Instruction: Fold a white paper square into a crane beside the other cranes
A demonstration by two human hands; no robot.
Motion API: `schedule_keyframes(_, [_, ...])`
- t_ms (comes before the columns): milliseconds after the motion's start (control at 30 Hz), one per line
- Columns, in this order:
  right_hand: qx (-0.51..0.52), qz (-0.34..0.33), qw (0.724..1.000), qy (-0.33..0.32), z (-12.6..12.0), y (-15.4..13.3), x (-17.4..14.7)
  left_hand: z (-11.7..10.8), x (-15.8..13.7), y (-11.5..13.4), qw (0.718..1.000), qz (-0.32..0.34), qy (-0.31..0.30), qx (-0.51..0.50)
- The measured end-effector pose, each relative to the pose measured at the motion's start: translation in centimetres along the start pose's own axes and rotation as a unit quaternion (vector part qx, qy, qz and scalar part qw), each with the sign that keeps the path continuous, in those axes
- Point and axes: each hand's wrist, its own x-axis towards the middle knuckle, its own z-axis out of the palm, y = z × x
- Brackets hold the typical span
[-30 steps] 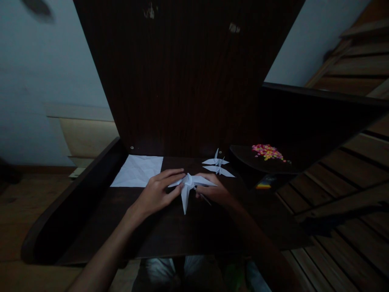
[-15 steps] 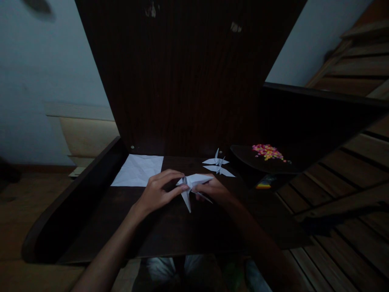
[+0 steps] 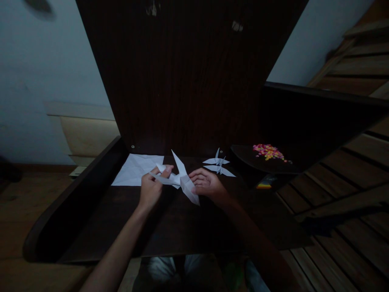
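Observation:
A white folded paper crane (image 3: 186,184) is held up over the dark desk between both hands, its wings spread. My left hand (image 3: 152,187) is closed on its left end, with a narrow paper point sticking out past the fingers. On the other side, my right hand (image 3: 210,185) pinches the edge of the lower wing between thumb and fingers. Beyond the right hand stand two smaller-looking white paper cranes (image 3: 219,168), one close behind the other. A creased white paper sheet (image 3: 133,168) lies flat behind my left hand.
A heap of small colourful pieces (image 3: 269,151) sits on a rounded dark shelf (image 3: 252,162) at the right. Below it is a small item with a rainbow-striped edge (image 3: 263,185). A raised side board (image 3: 73,198) bounds the desk (image 3: 182,239) on the left.
The paper crane has been turned, so one wing now points up and away and the other toward me. My left hand has shifted its hold to the crane's left end.

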Motion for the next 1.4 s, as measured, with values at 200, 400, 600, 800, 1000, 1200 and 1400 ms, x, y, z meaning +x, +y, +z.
schedule_keyframes(200, [-0.074, -0.086, 0.992, 0.052, 1.0, 0.2, -0.1, 0.6, -0.3, -0.5, 0.991, -0.086, 0.011, -0.105])
schedule_keyframes(400, [-0.130, -0.128, 0.969, 0.164, 1.3, -1.2, -0.3, -0.2, -0.9, 1.2, 0.971, 0.168, -0.004, 0.169])
schedule_keyframes(600, [-0.141, -0.092, 0.980, 0.103, 1.8, -1.5, -0.5, 0.1, -1.7, 2.3, 0.923, 0.300, -0.077, 0.230])
schedule_keyframes(800, [-0.133, -0.137, 0.968, 0.162, 2.2, -1.0, -0.8, 0.8, -1.9, 1.9, 0.978, 0.161, 0.029, 0.131])
schedule_keyframes(1000, [-0.063, -0.130, 0.968, 0.207, 2.5, -1.4, -0.9, 1.5, -1.0, -0.4, 0.979, -0.124, 0.015, -0.160])
schedule_keyframes(1200, [-0.046, -0.128, 0.968, 0.211, 2.3, -1.3, -0.7, 1.1, -1.3, -1.4, 0.999, 0.009, 0.012, 0.048])
schedule_keyframes(1400, [-0.043, -0.099, 0.973, 0.205, 1.9, -0.7, -0.1, 0.8, -2.5, 0.3, 0.988, 0.113, -0.091, 0.052])
